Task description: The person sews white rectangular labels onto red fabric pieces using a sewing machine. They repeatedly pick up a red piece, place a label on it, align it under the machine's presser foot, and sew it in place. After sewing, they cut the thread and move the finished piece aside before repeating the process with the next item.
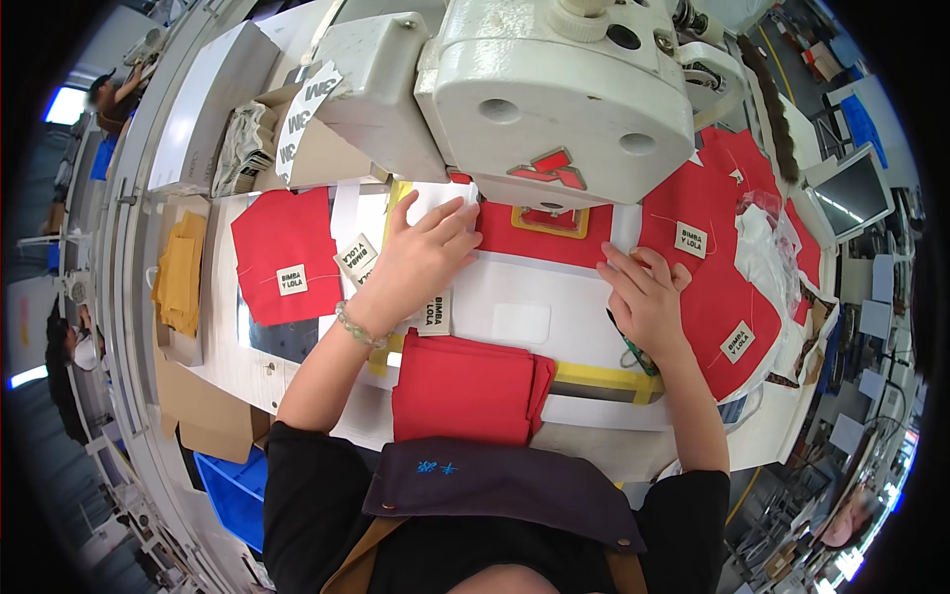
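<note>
Red fabric (549, 248), half-spread hands (427, 247) (643, 302) at its edges

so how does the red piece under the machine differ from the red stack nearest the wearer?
The red piece lies spread flat; the red stack is several layers piled up.
A yellow frame sits on the red piece; the red stack has none.
Shared: both are plain red.
</note>
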A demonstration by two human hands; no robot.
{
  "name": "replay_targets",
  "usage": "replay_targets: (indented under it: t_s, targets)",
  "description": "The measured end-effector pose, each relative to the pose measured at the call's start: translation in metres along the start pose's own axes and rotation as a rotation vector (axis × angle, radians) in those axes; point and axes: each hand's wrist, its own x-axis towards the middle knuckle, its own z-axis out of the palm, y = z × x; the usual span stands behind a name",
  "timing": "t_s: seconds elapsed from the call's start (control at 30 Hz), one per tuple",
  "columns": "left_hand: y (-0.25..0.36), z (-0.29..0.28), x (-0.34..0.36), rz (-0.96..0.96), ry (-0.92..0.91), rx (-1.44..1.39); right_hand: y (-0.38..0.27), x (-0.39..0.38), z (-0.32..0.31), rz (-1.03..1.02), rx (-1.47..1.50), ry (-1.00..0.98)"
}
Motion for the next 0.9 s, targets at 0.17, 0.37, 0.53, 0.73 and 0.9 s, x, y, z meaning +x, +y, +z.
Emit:
replay_targets:
  t_s: [0.17,0.37,0.53,0.73,0.9]
  targets:
    - [0.003,0.006,-0.003,0.047,0.047,0.127,-0.001,0.003,-0.002,0.006,0.017,0.005]
    - [0.004,0.005,-0.006,0.046,0.043,0.148,-0.002,0.005,-0.002,0.009,0.032,0.018]
    - [0.003,-0.010,-0.011,-0.041,0.036,-0.050,-0.002,0.005,-0.001,0.019,0.025,0.022]
    - [-0.004,-0.041,-0.040,-0.155,-0.188,-0.342,-0.001,0.005,0.001,0.008,0.028,0.055]
    - [0.006,-0.031,-0.048,-0.167,-0.191,-0.352,-0.003,0.008,-0.002,0.001,0.020,0.060]
